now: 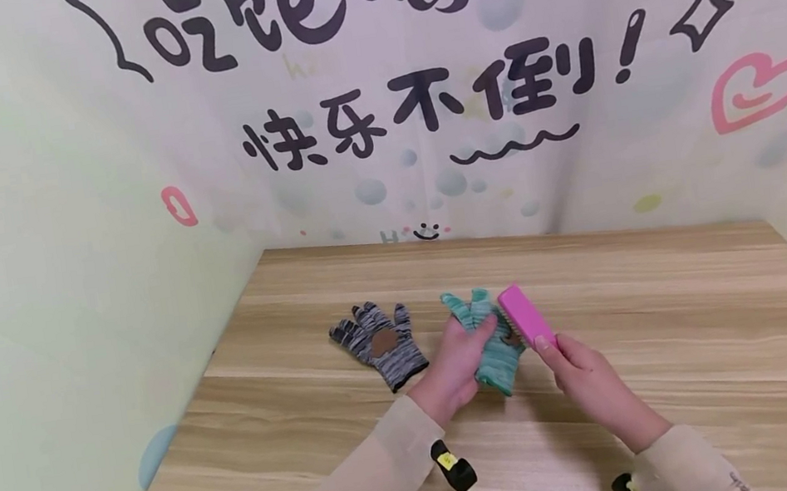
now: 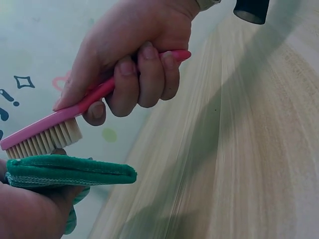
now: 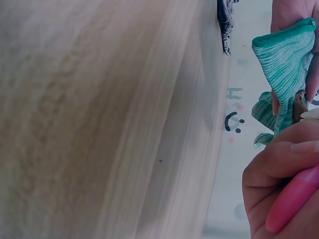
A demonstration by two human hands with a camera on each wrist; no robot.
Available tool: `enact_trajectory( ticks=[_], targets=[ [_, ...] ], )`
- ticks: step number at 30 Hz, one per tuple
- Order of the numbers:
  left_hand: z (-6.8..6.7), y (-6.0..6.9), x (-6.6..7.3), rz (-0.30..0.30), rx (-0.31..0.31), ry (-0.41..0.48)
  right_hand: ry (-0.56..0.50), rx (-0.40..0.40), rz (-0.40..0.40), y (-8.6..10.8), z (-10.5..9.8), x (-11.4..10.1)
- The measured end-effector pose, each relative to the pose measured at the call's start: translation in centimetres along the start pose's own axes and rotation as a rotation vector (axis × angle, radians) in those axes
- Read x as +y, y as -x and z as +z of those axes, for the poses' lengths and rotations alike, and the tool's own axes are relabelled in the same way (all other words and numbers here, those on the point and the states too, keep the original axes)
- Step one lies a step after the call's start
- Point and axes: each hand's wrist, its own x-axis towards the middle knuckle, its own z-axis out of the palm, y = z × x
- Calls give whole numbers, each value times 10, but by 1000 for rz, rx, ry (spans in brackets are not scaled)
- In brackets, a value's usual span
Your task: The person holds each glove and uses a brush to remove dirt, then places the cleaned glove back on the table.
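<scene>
A green knit glove (image 1: pixel 498 362) with a brown patch is held up over the table in my left hand (image 1: pixel 459 358), the thumb lying across its front. My right hand (image 1: pixel 584 376) grips a pink brush (image 1: pixel 524 313) by its handle. In the left wrist view the pale bristles (image 2: pixel 52 139) of the brush point down at the glove (image 2: pixel 70 172) and meet or nearly meet it. The right wrist view shows the glove's cuff (image 3: pixel 284 35) hanging toward the camera and the pink handle end (image 3: pixel 294 199) sticking out of my right fist.
A grey-and-black knit glove (image 1: pixel 397 354) with a brown patch lies flat on the wooden table (image 1: pixel 713 318), left of my left hand. Behind the table hangs a white printed cloth (image 1: pixel 383 171) with black lettering. Each wrist wears a black strap device (image 1: pixel 455 467).
</scene>
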Motion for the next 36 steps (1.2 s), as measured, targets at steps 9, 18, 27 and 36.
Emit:
enact_trajectory(
  ticks=[9, 18, 27, 36],
  targets=[
    [-1, -2, 1, 10, 65, 6, 37, -29, 22, 1, 2, 4],
    [-6, -3, 3, 16, 75, 53, 37, -38, 21, 2, 3, 8],
    [-8, -1, 7, 27, 80, 79, 90, -13, 23, 3, 2, 10],
    [-7, -3, 5, 17, 86, 53, 55, 6, 6, 7, 1, 5]
  ],
)
